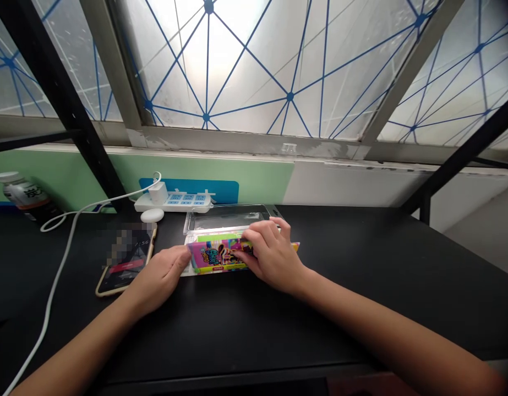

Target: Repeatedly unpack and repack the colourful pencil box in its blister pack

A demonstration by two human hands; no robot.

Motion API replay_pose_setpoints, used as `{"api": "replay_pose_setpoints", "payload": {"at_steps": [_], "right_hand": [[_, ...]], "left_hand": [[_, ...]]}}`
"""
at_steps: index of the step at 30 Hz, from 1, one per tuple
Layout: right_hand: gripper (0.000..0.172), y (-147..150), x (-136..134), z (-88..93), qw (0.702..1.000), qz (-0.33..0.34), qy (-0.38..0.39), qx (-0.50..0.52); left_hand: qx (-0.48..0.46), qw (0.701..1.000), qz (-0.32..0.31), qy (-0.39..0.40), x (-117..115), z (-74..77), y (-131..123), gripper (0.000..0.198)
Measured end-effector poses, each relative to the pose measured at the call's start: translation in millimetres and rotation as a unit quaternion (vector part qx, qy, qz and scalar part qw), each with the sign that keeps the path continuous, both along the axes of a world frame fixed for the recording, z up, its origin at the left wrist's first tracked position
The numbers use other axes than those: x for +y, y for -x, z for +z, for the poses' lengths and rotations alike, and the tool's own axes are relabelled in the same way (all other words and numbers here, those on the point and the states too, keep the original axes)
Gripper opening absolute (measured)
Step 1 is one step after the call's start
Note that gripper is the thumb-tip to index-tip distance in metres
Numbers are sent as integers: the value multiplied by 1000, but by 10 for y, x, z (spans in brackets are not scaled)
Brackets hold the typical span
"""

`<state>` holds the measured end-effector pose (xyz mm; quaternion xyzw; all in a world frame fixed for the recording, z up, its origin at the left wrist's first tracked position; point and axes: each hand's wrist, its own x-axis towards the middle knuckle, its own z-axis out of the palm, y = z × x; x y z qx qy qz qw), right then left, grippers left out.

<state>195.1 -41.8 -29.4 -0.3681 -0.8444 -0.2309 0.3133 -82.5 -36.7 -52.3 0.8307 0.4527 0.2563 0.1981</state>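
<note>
- One colourful printed packet (214, 256) lies in a clear plastic case (227, 219) near the middle of the tabletop (361, 286), towards its far edge.
- The left hand (160, 278) presses fingertips on the packet's left end; the right hand (272, 253) curls over its right part, gripping it.
- One smartphone (125, 261) lies just left of the left hand.
- At the far edge: one power strip (175, 201), one white cable (59, 264), one bottle (25, 195) at the far left corner.

A packet (214, 256) lies mid-table (361, 286), a clear case (227, 218) just behind it — a phone (125, 261) to its left, a power strip (175, 201) behind that by the wall, a bottle (25, 197) far left
</note>
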Motion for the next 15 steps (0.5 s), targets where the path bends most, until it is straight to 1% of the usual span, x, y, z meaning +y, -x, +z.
{"api": "replay_pose_setpoints", "payload": {"at_steps": [2,4,7,8,10,12,13,14,15], "right_hand": [[22,-97,-151,75,998,63,-5,-18],[27,-218,-304,133,993,109,21,-35],[25,-428,-468,136,986,140,83,-44],[24,-503,-494,114,983,146,104,-43],[28,-661,-499,46,976,150,152,-42],[39,-826,-456,-34,968,127,214,-40],[49,-907,-423,-73,962,102,251,-36],[65,-986,-387,-111,954,72,290,-31],[84,-1058,-350,-146,943,44,330,-22]], "left_hand": [[17,1000,19,-8,-10,-33,27,62],[39,999,18,-16,-23,-88,56,71],[52,998,-13,-22,-45,-141,72,86],[53,998,-16,-18,-51,-142,66,88],[66,998,0,-2,-59,-123,38,83],[93,995,18,17,-63,-92,2,76],[106,994,23,23,-63,-80,-13,76],[115,993,26,28,-62,-72,-25,77],[119,992,26,29,-60,-70,-33,78]]}}
